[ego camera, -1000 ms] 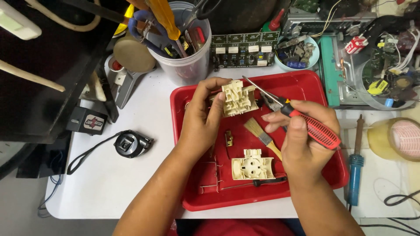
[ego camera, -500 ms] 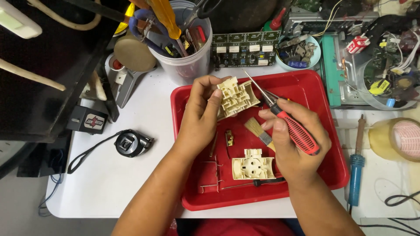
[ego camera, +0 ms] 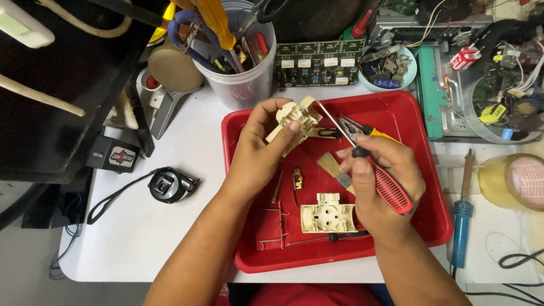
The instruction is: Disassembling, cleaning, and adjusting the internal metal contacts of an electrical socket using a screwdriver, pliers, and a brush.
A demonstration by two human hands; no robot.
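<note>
Since the earlier view, we have lifted the cream socket part point(ego camera: 294, 120) a little higher toward the upper middle of the frame, and the screwdriver point(ego camera: 374, 167) has swung up so that its tip now meets that part.

We order what follows from largest to smallest. The white table point(ego camera: 130, 232) fills the lower left and carries the red tray point(ego camera: 419, 141) at centre. Our left hand point(ego camera: 260, 150) is closed around the cream socket part, held tilted above the tray's upper edge. Our right hand point(ego camera: 382, 181) is closed around the screwdriver's red handle, the shaft running up and left. A clear tub of tools point(ego camera: 241, 85) stands at upper centre, just beyond the tray. A second cream socket piece point(ego camera: 327, 213) lies in the tray's lower middle. A small brush point(ego camera: 333, 169) lies between the hands.
</note>
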